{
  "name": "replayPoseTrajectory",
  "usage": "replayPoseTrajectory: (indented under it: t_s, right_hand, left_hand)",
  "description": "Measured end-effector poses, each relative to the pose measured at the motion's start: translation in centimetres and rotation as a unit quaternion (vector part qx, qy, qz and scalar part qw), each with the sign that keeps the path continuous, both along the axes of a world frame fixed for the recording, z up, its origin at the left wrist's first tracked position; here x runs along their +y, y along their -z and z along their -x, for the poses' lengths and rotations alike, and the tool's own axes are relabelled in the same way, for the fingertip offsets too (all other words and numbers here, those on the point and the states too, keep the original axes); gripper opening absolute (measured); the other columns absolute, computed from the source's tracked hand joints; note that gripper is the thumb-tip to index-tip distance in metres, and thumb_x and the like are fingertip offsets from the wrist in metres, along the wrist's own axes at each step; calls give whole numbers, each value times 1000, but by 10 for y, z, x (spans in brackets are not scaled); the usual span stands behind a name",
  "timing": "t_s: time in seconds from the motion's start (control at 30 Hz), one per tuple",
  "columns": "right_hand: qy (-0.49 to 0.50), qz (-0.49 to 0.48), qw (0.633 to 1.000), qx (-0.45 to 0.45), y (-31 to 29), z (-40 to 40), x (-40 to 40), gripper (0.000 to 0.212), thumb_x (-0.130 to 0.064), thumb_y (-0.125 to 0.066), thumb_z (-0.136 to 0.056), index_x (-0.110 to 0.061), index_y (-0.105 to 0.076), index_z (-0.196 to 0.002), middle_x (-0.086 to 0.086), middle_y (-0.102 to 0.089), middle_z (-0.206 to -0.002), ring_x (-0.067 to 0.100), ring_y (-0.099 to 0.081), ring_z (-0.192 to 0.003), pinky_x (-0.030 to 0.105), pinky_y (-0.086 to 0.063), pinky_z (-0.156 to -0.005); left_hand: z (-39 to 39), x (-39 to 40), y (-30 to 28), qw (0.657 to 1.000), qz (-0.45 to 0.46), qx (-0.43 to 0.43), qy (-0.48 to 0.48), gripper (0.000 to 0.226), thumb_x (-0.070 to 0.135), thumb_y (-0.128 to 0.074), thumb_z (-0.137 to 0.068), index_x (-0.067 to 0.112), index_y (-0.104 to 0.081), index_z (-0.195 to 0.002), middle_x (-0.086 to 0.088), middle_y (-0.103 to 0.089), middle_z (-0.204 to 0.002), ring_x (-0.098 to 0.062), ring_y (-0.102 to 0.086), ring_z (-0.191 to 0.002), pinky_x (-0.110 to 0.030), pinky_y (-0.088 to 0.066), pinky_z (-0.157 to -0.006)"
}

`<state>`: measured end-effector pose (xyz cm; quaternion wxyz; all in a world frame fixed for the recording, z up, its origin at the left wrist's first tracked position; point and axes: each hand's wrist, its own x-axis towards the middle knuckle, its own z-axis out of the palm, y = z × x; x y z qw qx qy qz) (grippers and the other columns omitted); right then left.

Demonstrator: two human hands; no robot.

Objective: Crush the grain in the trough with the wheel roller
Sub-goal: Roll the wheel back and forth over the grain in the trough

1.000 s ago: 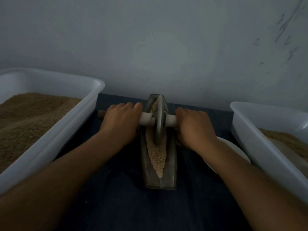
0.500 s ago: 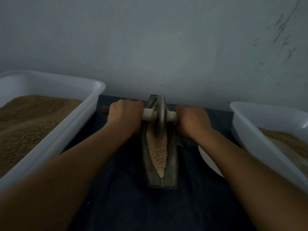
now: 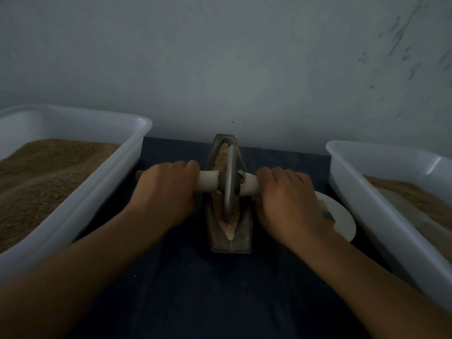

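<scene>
A narrow boat-shaped metal trough (image 3: 241, 238) lies lengthwise on a dark blue cloth, holding pale crushed grain (image 3: 221, 155). A grey metal wheel roller (image 3: 229, 184) stands upright in the trough's middle, on a white axle handle (image 3: 208, 183). My left hand (image 3: 166, 192) grips the handle left of the wheel. My right hand (image 3: 288, 201) grips the handle on the right side. Both sets of fingers curl over the bar. The wheel hides part of the grain.
A large white tub (image 3: 102, 192) of brown grain stands at the left. Another white tub (image 3: 381, 211) with grain stands at the right. A white plate (image 3: 342, 216) lies beside my right hand. A grey wall rises just behind the trough.
The wheel has rolled from the far end of the trough back toward me to its middle. Both hands came with it.
</scene>
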<state>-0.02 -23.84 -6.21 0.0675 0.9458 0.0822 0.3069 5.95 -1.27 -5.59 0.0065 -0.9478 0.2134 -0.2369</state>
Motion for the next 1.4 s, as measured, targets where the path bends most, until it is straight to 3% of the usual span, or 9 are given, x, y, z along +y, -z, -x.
replayPoseTrajectory:
  t_s: [0.13, 0.23, 0.37, 0.5, 0.7, 0.87, 1.13, 1.4]
  right_hand:
    - [-1, 0, 1000, -6, -1, 6, 2, 17, -23, -66, -82, -13, -58, -93, 5, -58, -81, 24, -52, -72, 37, -38, -68]
    - [5, 2, 1000, -2, 1, -3, 1, 15, -23, -65, -83, -14, -56, -91, 4, -57, -80, 22, -50, -70, 35, -34, -66]
    - [15, 5, 1000, 16, 2, -33, -3, 18, -24, -67, -80, -15, -53, -87, 3, -56, -78, 21, -44, -66, 33, -23, -64]
    - [44, 36, 998, 39, -4, -71, -7, 21, -25, -67, -79, -20, -49, -86, 2, -59, -79, 26, -55, -70, 33, -16, -59]
    - [44, 6, 995, 87, -17, -118, -15, 20, -25, -67, -82, -21, -60, -100, 7, -66, -94, 31, -63, -85, 29, -28, -59]
    - [64, -49, 984, 158, -15, -124, -19, 24, -33, -67, -84, -27, -61, -106, 3, -66, -105, 27, -63, -94, 29, -34, -63]
    - [-3, 5, 999, 39, 2, -59, -12, 17, -25, -67, -82, -17, -56, -92, 3, -61, -82, 27, -57, -71, 33, -27, -61]
    - [-15, 19, 999, 30, -8, 0, 6, 24, -12, -73, -78, -6, -65, -100, 13, -66, -88, 31, -61, -80, 43, -47, -79]
  left_hand:
    - [4, 11, 2, 1000, 14, -6, 18, 29, 36, -64, -84, 28, -38, -93, 4, -59, -89, -18, -58, -77, -31, -35, -64]
    - [1, 11, 8, 1000, 11, -22, 13, 40, 37, -69, -79, 29, -32, -92, 3, -57, -88, -19, -55, -76, -32, -34, -67]
    - [-19, 4, 12, 1000, 28, -10, -3, 43, 38, -74, -76, 28, -37, -95, 2, -59, -91, -19, -56, -79, -34, -41, -69]
    - [-52, -6, 9, 999, 36, 19, -32, 39, 36, -72, -77, 26, -47, -105, -1, -61, -97, -24, -59, -85, -38, -42, -74]
    - [-91, -21, -3, 995, 32, 52, -77, 35, 28, -71, -80, 25, -54, -111, -5, -63, -102, -28, -61, -90, -38, -39, -76]
    - [-90, -28, -5, 997, 7, -6, -77, 28, 31, -69, -82, 24, -55, -105, -5, -63, -95, -26, -61, -84, -36, -36, -70]
    - [-39, -16, 1, 996, -25, -2, -84, 28, 36, -68, -83, 23, -50, -100, 0, -64, -91, -21, -61, -79, -32, -34, -66]
    - [17, 4, 1, 1000, -15, -5, -16, 41, 38, -69, -82, 25, -39, -106, 3, -59, -101, -16, -58, -86, -28, -34, -69]
